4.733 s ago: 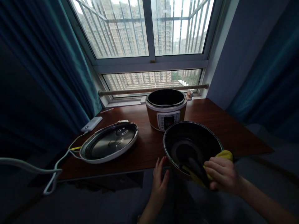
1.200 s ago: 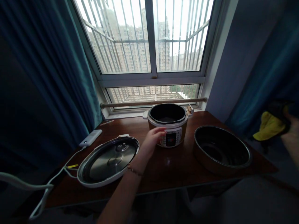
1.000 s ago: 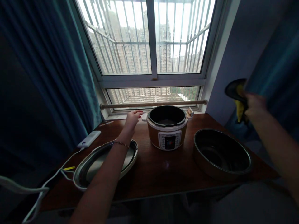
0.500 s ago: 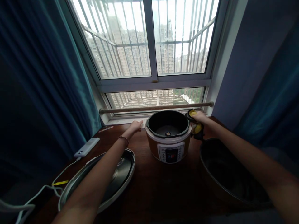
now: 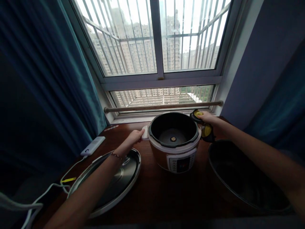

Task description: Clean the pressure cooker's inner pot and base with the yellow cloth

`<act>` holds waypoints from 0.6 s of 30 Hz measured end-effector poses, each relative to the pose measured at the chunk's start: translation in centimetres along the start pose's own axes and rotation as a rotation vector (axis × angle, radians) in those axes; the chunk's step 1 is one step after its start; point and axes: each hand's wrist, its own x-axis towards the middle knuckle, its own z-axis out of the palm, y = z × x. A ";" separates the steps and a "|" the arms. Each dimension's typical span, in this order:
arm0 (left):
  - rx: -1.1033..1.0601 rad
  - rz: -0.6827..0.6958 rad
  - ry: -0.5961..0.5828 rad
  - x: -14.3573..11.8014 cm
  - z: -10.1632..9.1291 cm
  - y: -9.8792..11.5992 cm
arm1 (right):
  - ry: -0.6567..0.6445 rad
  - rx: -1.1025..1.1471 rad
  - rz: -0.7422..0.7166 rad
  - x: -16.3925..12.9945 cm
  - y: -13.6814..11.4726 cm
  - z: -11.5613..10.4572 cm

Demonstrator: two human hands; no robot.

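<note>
Your left hand [image 5: 133, 138] grips the round gold-and-white electric cooker's [image 5: 175, 144] side handle; your right hand [image 5: 206, 118] clutches the yellow cloth [image 5: 206, 129]. Keep the cooker steady.

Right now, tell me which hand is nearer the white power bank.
Left. The left hand grips the cooker's left handle, on the power bank's side. The right hand, holding a yellow cloth, is at the cooker's far side.

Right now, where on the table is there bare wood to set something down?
Bare wood shows in front of the cooker, between the lid and inner pot, and at the back left near the power bank. It is crowded at the cooker's handles, where the left hand and right hand sit.
</note>
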 end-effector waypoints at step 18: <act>-0.023 0.054 -0.041 -2.0 -0.1 -1.0 | -0.025 0.056 0.059 -7.1 0.9 -1.4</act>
